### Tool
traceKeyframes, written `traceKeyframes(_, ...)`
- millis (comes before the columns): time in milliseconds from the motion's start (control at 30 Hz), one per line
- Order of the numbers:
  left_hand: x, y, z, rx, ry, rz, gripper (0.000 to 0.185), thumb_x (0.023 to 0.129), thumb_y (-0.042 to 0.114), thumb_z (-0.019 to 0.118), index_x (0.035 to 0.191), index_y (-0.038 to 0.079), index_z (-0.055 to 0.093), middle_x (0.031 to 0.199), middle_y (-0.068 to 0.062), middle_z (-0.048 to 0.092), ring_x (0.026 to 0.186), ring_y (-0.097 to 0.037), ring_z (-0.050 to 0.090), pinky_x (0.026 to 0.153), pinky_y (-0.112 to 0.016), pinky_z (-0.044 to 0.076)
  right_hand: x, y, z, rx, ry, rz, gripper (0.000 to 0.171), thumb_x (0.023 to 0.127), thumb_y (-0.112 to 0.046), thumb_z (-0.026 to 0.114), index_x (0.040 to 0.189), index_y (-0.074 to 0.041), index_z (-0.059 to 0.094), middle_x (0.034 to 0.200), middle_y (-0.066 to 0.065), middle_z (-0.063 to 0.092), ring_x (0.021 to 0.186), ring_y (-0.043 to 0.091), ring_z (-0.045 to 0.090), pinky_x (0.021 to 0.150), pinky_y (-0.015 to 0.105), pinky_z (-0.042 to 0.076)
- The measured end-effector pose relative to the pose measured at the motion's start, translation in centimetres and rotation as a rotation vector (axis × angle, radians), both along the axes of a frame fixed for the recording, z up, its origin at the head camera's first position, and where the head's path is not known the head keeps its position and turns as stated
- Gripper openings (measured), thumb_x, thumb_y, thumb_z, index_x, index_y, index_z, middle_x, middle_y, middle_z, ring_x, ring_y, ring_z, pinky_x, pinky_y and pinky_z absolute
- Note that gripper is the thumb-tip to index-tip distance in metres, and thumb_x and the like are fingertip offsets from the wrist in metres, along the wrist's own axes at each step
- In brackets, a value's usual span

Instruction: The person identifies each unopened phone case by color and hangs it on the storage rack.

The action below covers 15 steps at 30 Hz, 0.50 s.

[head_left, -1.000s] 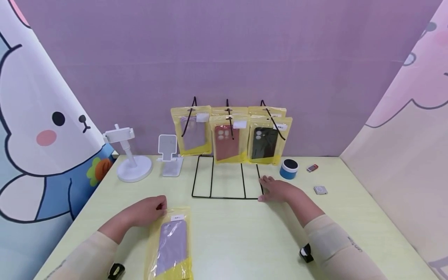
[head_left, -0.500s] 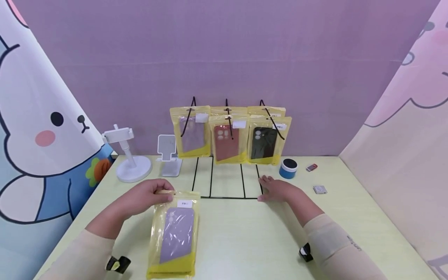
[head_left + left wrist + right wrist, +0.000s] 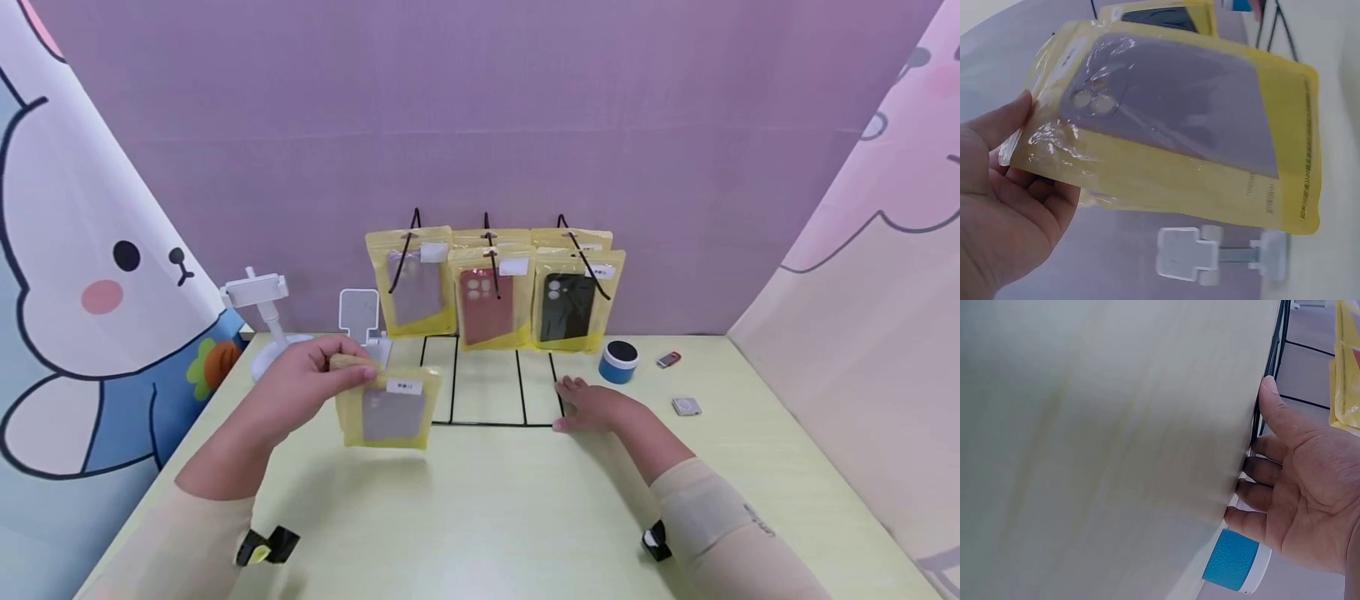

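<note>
My left hand (image 3: 306, 385) pinches a clear-and-yellow pouch (image 3: 393, 417) by its top corner, thumb in front. A lilac phone case (image 3: 1172, 103) with camera cutouts shows inside it. The pouch hangs above the table, left of the wire rack's black base (image 3: 487, 424). My right hand (image 3: 592, 407) rests at the right side of that base, fingers extended along the wire. On the rack's hooks hang similar pouches: a lilac case (image 3: 415, 287) at left, a red case (image 3: 486, 307) in the middle and a black case (image 3: 566, 307) at right, with more pouches behind the last two.
Left of the rack stand a white round-based phone holder (image 3: 257, 290) and a smaller folding stand (image 3: 359, 310). A blue-and-white round speaker (image 3: 618, 362) sits just beyond my right hand. Further right lie a small red-and-silver item (image 3: 669, 359) and a silver square gadget (image 3: 686, 407).
My left hand has lifted the pouch off the table and moved forward and up, tilting it so it looks foreshortened. The right hand stays at the rack's base.
</note>
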State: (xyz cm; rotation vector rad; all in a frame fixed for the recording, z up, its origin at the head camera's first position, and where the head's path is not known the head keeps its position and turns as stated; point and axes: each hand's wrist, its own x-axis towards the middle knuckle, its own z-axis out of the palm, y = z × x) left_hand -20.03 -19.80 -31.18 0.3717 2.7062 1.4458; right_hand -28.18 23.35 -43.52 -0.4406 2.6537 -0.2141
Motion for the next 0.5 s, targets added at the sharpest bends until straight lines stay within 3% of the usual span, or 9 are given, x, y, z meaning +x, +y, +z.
traceKeyframes(200, -0.8, 1.3, 2.2, 0.095, 0.034, 0.123, 0.046, 0.088, 0.055, 0.065, 0.105, 0.013, 0.063, 0.115, -0.007, 0.065, 0.103, -0.026, 0.058, 0.088, -0.036, 0.049, 0.1, 0.1, 0.0, -0.009, -0.002, -0.002, 0.088, 0.093, -0.052, 0.059, 0.156, -0.005, 0.020, 0.163, 0.021, 0.015, 0.150, 0.041, 0.012, 0.119, 0.055, 0.024)
traceKeyframes(500, -2.5, 2.5, 4.1, 0.176, 0.043, 0.191, 0.052, 0.084, 0.057, 0.068, 0.111, 0.013, 0.064, 0.117, -0.004, 0.065, 0.103, -0.020, 0.059, 0.086, -0.030, 0.049, 0.3, 0.0, 0.3, 0.008, 0.009, -0.007, 0.087, 0.093, -0.052, 0.059, 0.156, -0.006, 0.021, 0.163, 0.019, 0.016, 0.150, 0.040, 0.013, 0.119, 0.054, 0.026)
